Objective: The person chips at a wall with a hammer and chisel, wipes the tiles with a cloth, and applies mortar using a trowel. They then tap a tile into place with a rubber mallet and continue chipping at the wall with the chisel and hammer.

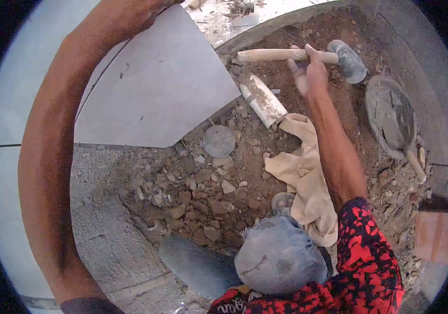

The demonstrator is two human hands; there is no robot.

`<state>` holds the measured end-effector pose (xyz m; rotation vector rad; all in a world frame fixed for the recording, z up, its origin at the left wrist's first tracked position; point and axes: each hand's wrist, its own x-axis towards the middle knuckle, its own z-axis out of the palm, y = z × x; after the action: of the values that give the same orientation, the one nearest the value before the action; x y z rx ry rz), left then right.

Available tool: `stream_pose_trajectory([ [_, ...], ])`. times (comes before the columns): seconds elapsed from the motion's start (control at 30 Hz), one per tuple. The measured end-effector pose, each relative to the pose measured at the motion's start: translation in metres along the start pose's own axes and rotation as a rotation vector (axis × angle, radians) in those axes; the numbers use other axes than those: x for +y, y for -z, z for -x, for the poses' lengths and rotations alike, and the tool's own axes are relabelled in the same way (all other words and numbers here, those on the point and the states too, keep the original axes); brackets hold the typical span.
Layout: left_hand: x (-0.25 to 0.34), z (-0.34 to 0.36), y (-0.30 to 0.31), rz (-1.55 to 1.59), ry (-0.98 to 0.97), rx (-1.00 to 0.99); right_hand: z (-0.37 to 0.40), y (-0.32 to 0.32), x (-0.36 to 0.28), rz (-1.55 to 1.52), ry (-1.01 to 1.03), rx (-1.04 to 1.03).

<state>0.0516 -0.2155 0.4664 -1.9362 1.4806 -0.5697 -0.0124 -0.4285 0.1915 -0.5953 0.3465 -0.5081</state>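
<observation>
Pinching the mallet [266,55] at one o'clock with half-curled fingers, the right hand [314,73] might let its head twist and chip the tile [156,89] at eleven; the left hand's [154,6] grip I cannot tell.

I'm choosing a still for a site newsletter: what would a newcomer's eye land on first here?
Probably the mallet with its bulky grey head, its wooden handle in the right hand at upper right, above reddish soil. Next, the big pale tile at upper left, bordered by the long bare left arm. Then the crumpled tan cloth draped beside the right forearm, bright against the rubble.
</observation>
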Motion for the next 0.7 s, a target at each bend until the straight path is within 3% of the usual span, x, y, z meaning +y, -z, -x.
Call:
stream_pose_trajectory([
  [0.07,0.009,-0.002,0.014,0.072,0.105,-0.150,-0.003,0.003,0.007,-0.041,0.007,0.018],
  [0.3,0.009,-0.001,0.005,0.016,0.022,0.070,0.008,-0.016,0.030,0.000,-0.026,0.018],
  [0.37,0.001,-0.003,-0.002,0.068,0.060,-0.066,0.006,-0.016,0.027,-0.002,-0.005,0.032],
  [0.57,0.002,-0.005,-0.001,0.065,0.111,-0.142,0.005,-0.017,0.026,0.018,0.025,0.006],
  [0.7,0.008,0.000,0.006,0.007,0.078,-0.086,0.014,-0.017,0.021,0.076,0.038,0.000],
])
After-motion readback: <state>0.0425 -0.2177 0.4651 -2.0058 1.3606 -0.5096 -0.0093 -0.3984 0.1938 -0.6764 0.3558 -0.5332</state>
